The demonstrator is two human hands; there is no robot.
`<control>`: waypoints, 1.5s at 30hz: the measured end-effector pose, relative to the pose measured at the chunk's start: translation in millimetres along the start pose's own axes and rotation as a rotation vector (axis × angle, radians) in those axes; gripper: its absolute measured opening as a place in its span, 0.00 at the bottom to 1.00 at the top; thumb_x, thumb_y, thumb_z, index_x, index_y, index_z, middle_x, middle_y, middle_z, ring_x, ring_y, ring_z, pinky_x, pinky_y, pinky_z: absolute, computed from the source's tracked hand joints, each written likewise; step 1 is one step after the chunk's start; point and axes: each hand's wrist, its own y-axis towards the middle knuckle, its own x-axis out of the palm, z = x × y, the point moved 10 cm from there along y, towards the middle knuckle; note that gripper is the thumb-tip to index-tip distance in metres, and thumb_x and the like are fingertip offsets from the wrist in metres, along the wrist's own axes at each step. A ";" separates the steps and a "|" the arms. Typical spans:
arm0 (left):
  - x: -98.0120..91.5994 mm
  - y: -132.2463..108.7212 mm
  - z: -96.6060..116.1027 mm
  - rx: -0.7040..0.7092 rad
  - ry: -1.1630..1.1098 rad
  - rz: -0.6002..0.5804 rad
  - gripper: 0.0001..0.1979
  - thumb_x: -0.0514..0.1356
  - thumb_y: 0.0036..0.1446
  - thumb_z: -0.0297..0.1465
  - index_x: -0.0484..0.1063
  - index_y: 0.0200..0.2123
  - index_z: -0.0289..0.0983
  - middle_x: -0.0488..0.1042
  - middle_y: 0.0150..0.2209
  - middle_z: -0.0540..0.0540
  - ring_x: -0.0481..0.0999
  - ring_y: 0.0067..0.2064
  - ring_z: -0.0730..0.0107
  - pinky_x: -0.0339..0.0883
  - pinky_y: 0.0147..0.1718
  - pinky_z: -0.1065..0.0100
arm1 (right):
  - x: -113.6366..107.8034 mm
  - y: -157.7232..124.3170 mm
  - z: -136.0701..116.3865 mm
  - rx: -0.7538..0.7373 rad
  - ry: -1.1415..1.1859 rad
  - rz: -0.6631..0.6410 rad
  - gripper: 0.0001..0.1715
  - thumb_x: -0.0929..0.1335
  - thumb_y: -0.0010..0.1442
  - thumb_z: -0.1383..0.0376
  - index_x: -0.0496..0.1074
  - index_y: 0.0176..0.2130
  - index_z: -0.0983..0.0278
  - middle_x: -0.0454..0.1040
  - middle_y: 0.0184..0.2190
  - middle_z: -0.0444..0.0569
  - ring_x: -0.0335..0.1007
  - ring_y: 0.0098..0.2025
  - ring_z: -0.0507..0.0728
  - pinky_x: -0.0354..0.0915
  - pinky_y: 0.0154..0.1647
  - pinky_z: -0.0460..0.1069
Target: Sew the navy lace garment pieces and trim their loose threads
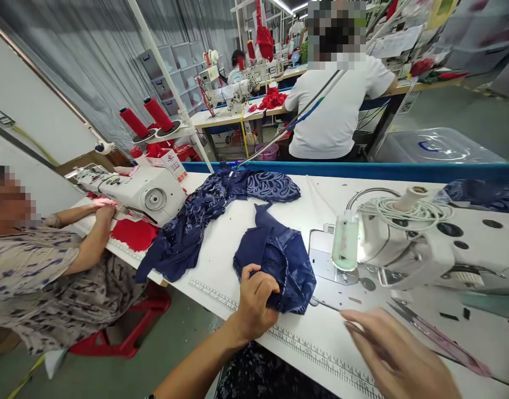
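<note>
Navy fabric lies bunched on the white sewing table, left of the sewing machine. My left hand is closed on the near left edge of this fabric, fingers curled in. To the right, over the near side of the machine bed, my right hand is slightly blurred; its thumb and fingers come together, and whether something thin is between them cannot be made out. Scissors with pink handles rest on the table just beyond it. A lit lamp shines beside the needle area.
More patterned navy fabric is heaped at the table's left. A neighbouring person's hands work red cloth at another machine. A person in a white shirt sits beyond the blue table edge.
</note>
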 end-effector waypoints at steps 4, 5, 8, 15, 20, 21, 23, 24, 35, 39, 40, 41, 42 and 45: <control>-14.5 5.1 -4.1 -0.073 -0.066 0.018 0.11 0.51 0.46 0.19 0.61 0.33 0.39 0.70 0.28 0.52 0.70 0.30 0.72 0.62 0.48 0.57 | 39.5 51.3 -49.9 -0.161 0.080 -0.065 0.16 0.62 0.65 0.71 0.69 0.51 0.59 0.72 0.42 0.49 0.73 0.34 0.49 0.68 0.31 0.43; -20.6 7.2 -6.4 -0.089 -0.087 0.026 0.11 0.50 0.46 0.19 0.61 0.33 0.39 0.69 0.28 0.52 0.70 0.30 0.72 0.62 0.48 0.57 | 48.0 61.4 -57.1 -0.188 0.090 -0.082 0.16 0.62 0.65 0.72 0.69 0.50 0.60 0.72 0.43 0.49 0.73 0.35 0.50 0.68 0.31 0.43; -44.2 12.5 -13.5 -0.102 -0.103 0.058 0.13 0.51 0.46 0.18 0.61 0.33 0.39 0.69 0.28 0.52 0.69 0.31 0.72 0.63 0.48 0.56 | 64.7 84.5 -76.2 -0.280 0.122 -0.088 0.16 0.60 0.63 0.74 0.69 0.47 0.62 0.73 0.44 0.51 0.74 0.36 0.51 0.69 0.31 0.44; -112.5 -4.0 -12.3 -0.197 0.089 0.351 0.19 0.55 0.52 0.17 0.63 0.48 0.36 0.66 0.48 0.38 0.68 0.52 0.57 0.64 0.52 0.50 | 41.8 104.0 -95.7 -0.415 -0.021 0.242 0.10 0.64 0.61 0.75 0.66 0.43 0.65 0.76 0.39 0.52 0.74 0.32 0.50 0.66 0.26 0.43; -79.6 15.5 -3.1 -0.141 -0.002 0.203 0.17 0.57 0.56 0.20 0.65 0.48 0.36 0.71 0.44 0.41 0.71 0.50 0.59 0.61 0.58 0.48 | 42.5 97.4 -99.3 -0.408 -0.020 0.194 0.06 0.63 0.64 0.73 0.65 0.42 0.65 0.75 0.35 0.49 0.69 0.28 0.47 0.64 0.26 0.42; -72.0 21.1 -6.2 -0.152 -0.014 0.169 0.14 0.55 0.57 0.19 0.66 0.46 0.37 0.72 0.42 0.43 0.72 0.48 0.62 0.60 0.59 0.49 | 42.2 95.3 -98.8 -0.400 -0.036 0.195 0.05 0.63 0.64 0.73 0.65 0.41 0.65 0.74 0.34 0.48 0.69 0.27 0.47 0.63 0.27 0.42; -64.7 30.5 -9.8 -0.146 0.003 0.137 0.13 0.52 0.58 0.17 0.68 0.41 0.38 0.73 0.36 0.48 0.73 0.42 0.67 0.56 0.61 0.47 | 41.2 91.4 -94.9 -0.375 -0.114 0.205 0.03 0.63 0.66 0.71 0.65 0.39 0.64 0.73 0.30 0.45 0.66 0.24 0.47 0.61 0.25 0.43; -65.9 33.8 -9.2 -0.125 0.042 0.144 0.13 0.51 0.58 0.17 0.68 0.40 0.38 0.73 0.35 0.49 0.73 0.39 0.69 0.53 0.62 0.44 | 40.4 89.6 -92.2 -0.366 -0.177 0.213 0.03 0.62 0.67 0.70 0.65 0.38 0.64 0.72 0.28 0.43 0.64 0.22 0.47 0.59 0.23 0.43; -58.7 23.6 -22.5 -0.158 -0.151 -0.117 0.12 0.51 0.60 0.19 0.68 0.42 0.39 0.75 0.37 0.49 0.75 0.42 0.69 0.44 0.66 0.43 | 30.1 92.2 -71.3 -0.310 0.023 0.099 0.11 0.59 0.67 0.70 0.68 0.42 0.62 0.76 0.37 0.45 0.75 0.33 0.47 0.67 0.31 0.39; -30.8 5.9 -53.6 -0.610 -0.451 -0.288 0.07 0.54 0.62 0.28 0.72 0.39 0.39 0.74 0.36 0.49 0.72 0.39 0.69 0.62 0.54 0.58 | 44.1 87.6 -44.1 -0.129 0.355 -0.178 0.08 0.63 0.67 0.65 0.71 0.38 0.58 0.75 0.30 0.42 0.73 0.29 0.50 0.68 0.29 0.41; -21.1 0.6 -55.9 -0.705 -0.533 -0.331 0.06 0.54 0.62 0.29 0.72 0.37 0.38 0.72 0.33 0.50 0.70 0.37 0.70 0.65 0.46 0.64 | 47.3 83.2 -36.1 -0.067 0.397 -0.224 0.09 0.63 0.67 0.63 0.72 0.36 0.58 0.74 0.28 0.42 0.72 0.28 0.51 0.68 0.27 0.42; -11.2 -3.8 -55.8 -0.781 -0.608 -0.375 0.06 0.54 0.61 0.29 0.71 0.36 0.38 0.69 0.30 0.51 0.68 0.34 0.71 0.64 0.38 0.69 | 50.0 78.1 -28.8 -0.007 0.425 -0.256 0.11 0.63 0.67 0.61 0.72 0.35 0.59 0.74 0.28 0.43 0.72 0.27 0.51 0.68 0.26 0.42; -2.1 -6.6 -53.9 -0.836 -0.669 -0.412 0.06 0.54 0.60 0.29 0.70 0.34 0.37 0.65 0.27 0.52 0.64 0.31 0.73 0.59 0.32 0.71 | 52.2 72.6 -22.4 0.049 0.442 -0.276 0.12 0.64 0.67 0.59 0.73 0.34 0.59 0.74 0.28 0.44 0.71 0.27 0.52 0.67 0.25 0.43; 15.7 -4.9 -45.5 -0.888 -0.753 -0.455 0.06 0.53 0.59 0.29 0.69 0.31 0.36 0.60 0.25 0.54 0.58 0.28 0.75 0.52 0.28 0.72 | 56.1 58.1 -10.7 0.165 0.442 -0.276 0.14 0.65 0.65 0.55 0.74 0.34 0.59 0.72 0.27 0.44 0.67 0.25 0.51 0.64 0.22 0.44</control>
